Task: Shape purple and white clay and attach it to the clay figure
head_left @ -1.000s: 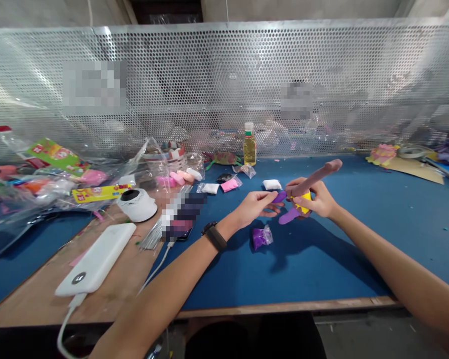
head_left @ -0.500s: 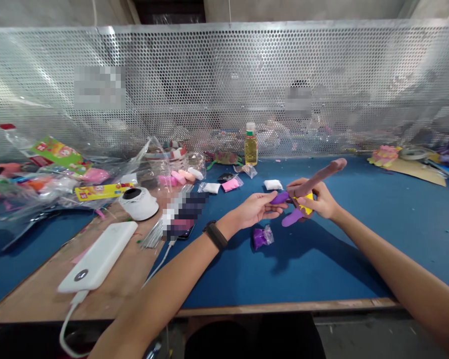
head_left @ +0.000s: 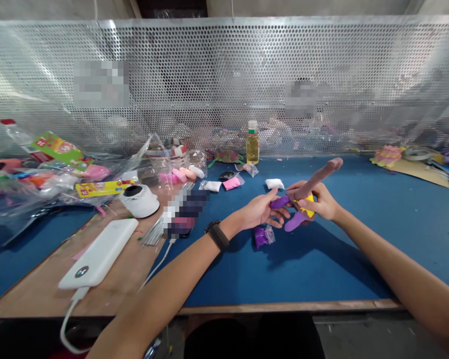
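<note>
A clay figure (head_left: 305,204) with a yellow and brown middle, purple lobes and a long mauve-brown arm pointing up to the right is held above the blue mat. My right hand (head_left: 324,202) grips its middle. My left hand (head_left: 264,210), with a dark band at the wrist, is at its left purple lobe (head_left: 280,202), thumb raised and fingers apart beneath. On the mat below lies a packet of purple clay (head_left: 263,237). Behind the hands is a white packet (head_left: 274,184).
A bottle of yellow liquid (head_left: 252,143) stands by the perforated metal screen (head_left: 224,75). White and pink packets (head_left: 233,183), a phone (head_left: 183,217), a white power bank (head_left: 99,254), a white camera-like device (head_left: 140,201) and plastic bags lie left. A cardboard piece (head_left: 421,171) is at right.
My left thumb has lifted and its fingers have spread at the purple lobe. The figure has tilted slightly in my right hand. The camera view has shifted a little.
</note>
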Demonstrator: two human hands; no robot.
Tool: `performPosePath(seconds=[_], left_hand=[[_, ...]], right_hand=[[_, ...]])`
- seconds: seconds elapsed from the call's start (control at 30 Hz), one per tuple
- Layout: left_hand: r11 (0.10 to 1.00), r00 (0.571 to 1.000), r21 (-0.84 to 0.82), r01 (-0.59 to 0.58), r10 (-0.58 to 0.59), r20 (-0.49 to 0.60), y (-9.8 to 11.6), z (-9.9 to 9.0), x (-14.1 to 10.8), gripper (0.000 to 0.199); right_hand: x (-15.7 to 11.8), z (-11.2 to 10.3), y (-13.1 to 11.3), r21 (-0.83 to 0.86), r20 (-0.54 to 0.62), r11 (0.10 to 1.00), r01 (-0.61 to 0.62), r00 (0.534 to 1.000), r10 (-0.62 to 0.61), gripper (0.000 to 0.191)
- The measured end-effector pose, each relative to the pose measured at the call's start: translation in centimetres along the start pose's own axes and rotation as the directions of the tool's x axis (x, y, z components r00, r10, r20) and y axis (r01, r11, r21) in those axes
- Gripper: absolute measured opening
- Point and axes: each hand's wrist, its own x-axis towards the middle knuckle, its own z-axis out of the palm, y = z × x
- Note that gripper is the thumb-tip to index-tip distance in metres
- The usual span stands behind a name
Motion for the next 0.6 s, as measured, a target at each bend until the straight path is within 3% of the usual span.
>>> performPosePath(seconds=[0.17, 0.37, 0.6], left_hand=[[0.95, 0.986, 0.27, -0.156, 0.168, -0.019, 0.3, 0.6, -0.6, 0.059], [0.936, 0.98, 0.305, -0.176, 0.196, -0.035, 0.0, 0.8, -0.6, 0.063], [0.919, 0.979, 0.354, -0.175, 0.202, -0.041, 0.4, 0.8, -0.8, 0.056]], right_hand=[[0.0, 0.5, -0.8, 0.04, 0.082, 0.999, -0.036, 0.996, 0.032, 0.053], [0.0, 0.6, -1.2, 0.069, 0.102, 0.995, -0.064, 0.993, 0.057, 0.049], [0.2, 0.8, -1.4, -0.009, 0.085, 0.993, -0.119, 0.989, 0.12, 0.047]])
